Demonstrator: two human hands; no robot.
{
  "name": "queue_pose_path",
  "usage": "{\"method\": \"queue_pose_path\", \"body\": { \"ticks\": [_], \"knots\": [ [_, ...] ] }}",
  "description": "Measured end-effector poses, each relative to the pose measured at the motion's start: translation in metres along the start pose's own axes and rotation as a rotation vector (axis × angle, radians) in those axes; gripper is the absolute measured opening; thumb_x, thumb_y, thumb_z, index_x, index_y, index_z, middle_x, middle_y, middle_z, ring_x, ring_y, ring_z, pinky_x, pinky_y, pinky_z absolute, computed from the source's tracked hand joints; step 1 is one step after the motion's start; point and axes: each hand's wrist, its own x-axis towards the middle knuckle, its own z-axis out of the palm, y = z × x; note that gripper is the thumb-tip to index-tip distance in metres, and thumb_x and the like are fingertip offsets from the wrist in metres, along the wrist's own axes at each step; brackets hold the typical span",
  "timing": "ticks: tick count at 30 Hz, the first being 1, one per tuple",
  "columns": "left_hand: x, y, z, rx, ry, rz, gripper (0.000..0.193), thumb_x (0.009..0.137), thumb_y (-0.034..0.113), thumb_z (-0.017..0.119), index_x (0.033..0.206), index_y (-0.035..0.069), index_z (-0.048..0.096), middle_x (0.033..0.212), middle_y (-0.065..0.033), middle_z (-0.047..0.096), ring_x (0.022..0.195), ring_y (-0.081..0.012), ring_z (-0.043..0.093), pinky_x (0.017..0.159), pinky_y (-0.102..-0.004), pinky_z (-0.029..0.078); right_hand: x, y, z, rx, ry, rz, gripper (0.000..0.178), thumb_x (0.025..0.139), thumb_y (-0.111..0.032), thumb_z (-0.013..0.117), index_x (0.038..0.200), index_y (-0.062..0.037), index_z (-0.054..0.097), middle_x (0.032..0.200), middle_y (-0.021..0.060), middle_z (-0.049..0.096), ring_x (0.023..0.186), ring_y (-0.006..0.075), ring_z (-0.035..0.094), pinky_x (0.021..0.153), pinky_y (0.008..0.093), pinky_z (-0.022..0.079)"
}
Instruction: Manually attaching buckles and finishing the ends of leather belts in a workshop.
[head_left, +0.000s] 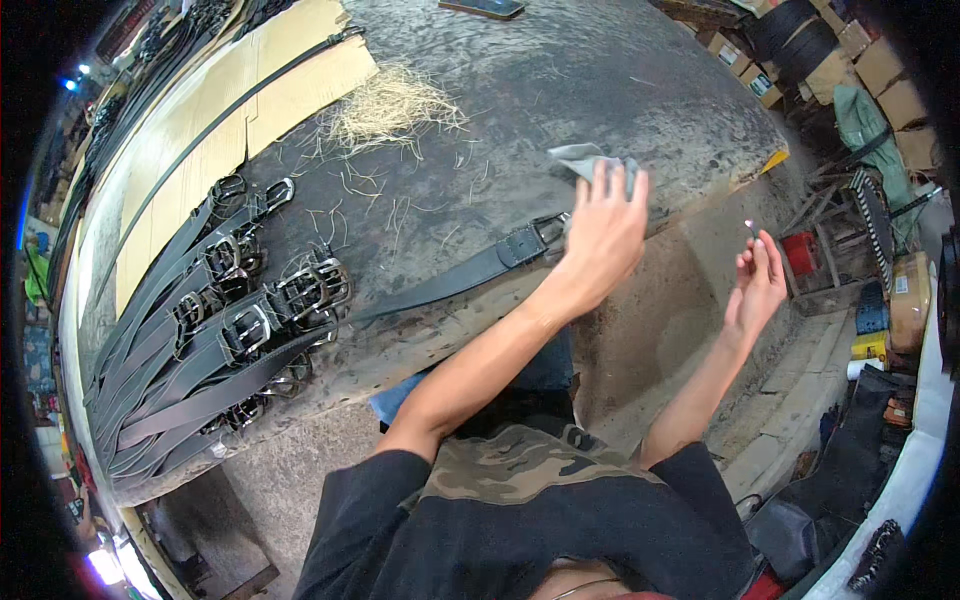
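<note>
My left hand (607,225) reaches over the table's near edge, fingers stretched out and slightly spread. Its fingertips are over a grey cloth (580,158), part of which they hide; whether they press on it I cannot tell. Just left of that hand lies one black belt (470,268), its metal buckle (552,228) partly behind the hand. Off the table to the right, my right hand (757,285) is raised, pinching a small shiny metal piece (750,226) too small to make out. A pile of black belts (215,350) with metal buckles covers the table's left end.
Loose straw-like strands (395,110) lie heaped on the dark table (560,80), near a cardboard sheet (270,100) with long black straps beside it. A phone (482,8) rests at the far edge. Boxes (880,65) and a metal-framed stand (825,250) occupy the right side.
</note>
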Motion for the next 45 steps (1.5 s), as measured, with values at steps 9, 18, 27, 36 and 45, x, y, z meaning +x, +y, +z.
{"method": "queue_pose_path", "body": {
  "ticks": [9,18,27,36,45],
  "knots": [
    [-0.073,0.077,0.072,-0.603,-0.703,0.392,0.052,0.075,0.001,0.059,0.126,0.004,0.05,0.115,-0.0201,0.057,0.1,-0.0389,0.062,0.086,-0.0467,0.052,0.026,-0.024,-0.049,-0.22,-0.043,-0.127,0.027,0.092,-0.009,0.066,0.116,0.0037,0.065,0.093,0.0053,0.066,0.078,0.0086,0.059,0.07,0.0224,0.051],
    [-0.153,-0.001,0.078,-0.663,-0.822,0.146,0.042,0.085,0.005,0.055,0.126,0.003,0.049,0.115,-0.0205,0.059,0.102,-0.042,0.059,0.087,-0.0484,0.048,0.06,-0.035,0.064,-0.719,-0.715,-0.145,0.015,0.086,-0.003,0.067,0.099,0.0035,0.069,0.08,0.0088,0.068,0.073,0.0134,0.062,0.065,0.0273,0.049],
    [-0.17,-0.012,0.065,-0.784,-0.819,-0.263,0.041,0.088,0.002,0.049,0.129,0.002,0.049,0.102,-0.0251,0.063,0.093,-0.0414,0.062,0.082,-0.0443,0.048,0.068,-0.026,0.12,-1.48,-1.431,-0.44,0.018,0.079,0.0,0.064,0.096,0.0013,0.068,0.088,0.0206,0.069,0.084,0.035,0.067,0.076,0.0417,0.052],
    [-0.18,-0.014,0.05,-0.817,-0.646,-0.137,0.022,0.087,0.005,0.054,0.109,0.0,0.055,0.092,-0.0223,0.061,0.087,-0.04,0.06,0.077,-0.0444,0.047,0.068,-0.038,0.129,-1.253,-1.423,-0.533,0.022,0.08,-0.001,0.067,0.101,0.0012,0.065,0.097,0.0144,0.065,0.088,0.0277,0.065,0.077,0.0384,0.051],
    [-0.147,0.007,-0.06,-0.824,-0.348,-0.253,0.027,0.089,0.017,0.062,0.071,-0.003,0.058,0.06,-0.0159,0.051,0.056,-0.0313,0.054,0.054,-0.0383,0.041,-0.053,0.0,0.164,-0.629,-1.665,-0.695,0.04,0.078,-0.013,0.073,0.116,-0.0079,0.06,0.12,0.0126,0.059,0.112,0.0316,0.054,0.093,0.0404,0.047]
  ]
}}
